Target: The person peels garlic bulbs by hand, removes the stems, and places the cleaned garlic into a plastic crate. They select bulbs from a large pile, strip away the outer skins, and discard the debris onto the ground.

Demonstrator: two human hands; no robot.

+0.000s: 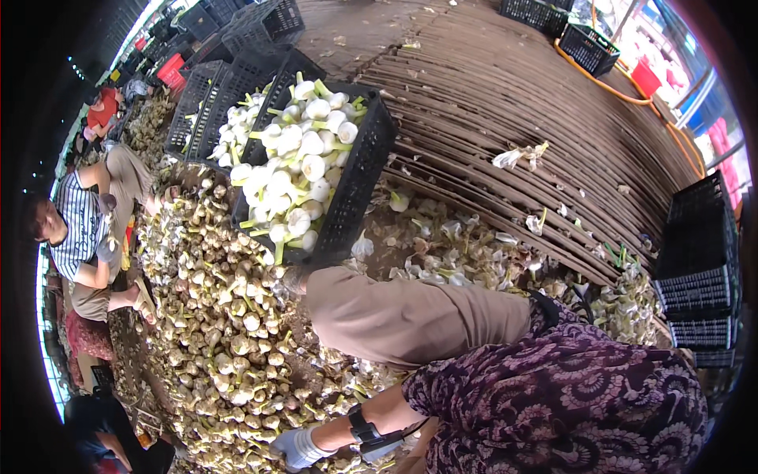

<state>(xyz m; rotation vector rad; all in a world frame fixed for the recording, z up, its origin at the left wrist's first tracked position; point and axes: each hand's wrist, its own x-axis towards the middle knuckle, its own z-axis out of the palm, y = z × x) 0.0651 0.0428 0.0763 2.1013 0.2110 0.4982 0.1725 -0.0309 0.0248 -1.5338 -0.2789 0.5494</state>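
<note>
Right hand (298,449), pale glove, dark watch (364,431) on wrist, down low at brownish garlic heap (229,340). Heap spreads all around fingertips. Fingers angle toward bulbs, too small to see properly, can't tell if spread or pinching one. Left hand (384,451) looks mostly tucked behind that wrist, can't make out fingers. Well beyond right fingers, past beige-trousered knee (339,304): black crate (365,178) piled with white garlic (288,182).
</note>
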